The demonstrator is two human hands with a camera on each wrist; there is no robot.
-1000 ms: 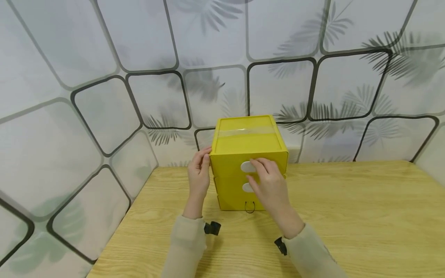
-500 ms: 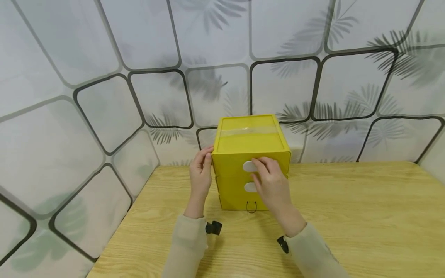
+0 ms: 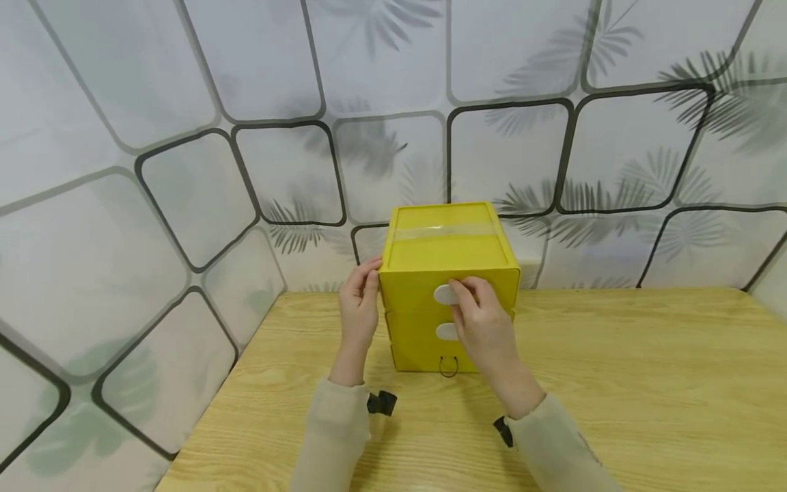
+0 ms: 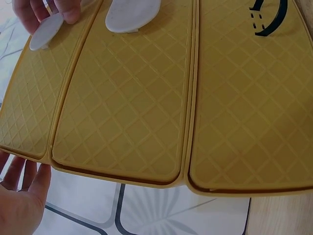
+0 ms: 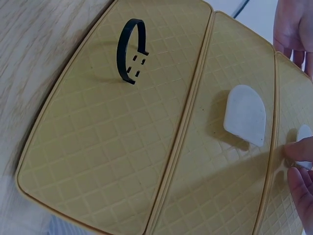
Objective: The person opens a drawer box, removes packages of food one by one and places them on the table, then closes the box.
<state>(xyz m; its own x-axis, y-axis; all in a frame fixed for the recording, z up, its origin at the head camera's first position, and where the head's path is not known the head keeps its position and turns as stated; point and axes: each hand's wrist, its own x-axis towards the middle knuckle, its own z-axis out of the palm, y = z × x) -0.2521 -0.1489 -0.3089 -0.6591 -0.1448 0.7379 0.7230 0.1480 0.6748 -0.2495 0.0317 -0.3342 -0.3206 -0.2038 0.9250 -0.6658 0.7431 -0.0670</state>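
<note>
While your right hand [image 3: 487, 324] pinches the top handle [image 3: 444, 294], I'd brace the box [image 3: 445, 260] against your left hand's [image 3: 359, 305] loose fingers.

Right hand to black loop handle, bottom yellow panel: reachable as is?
Probably yes: nothing stands in front of the black loop handle, but the right hand pinches the top white handle and would likely need to release it first.

The 3-panel yellow box [image 3: 453, 255] has room rightward, wall [image 3: 393, 89] behind.
</note>
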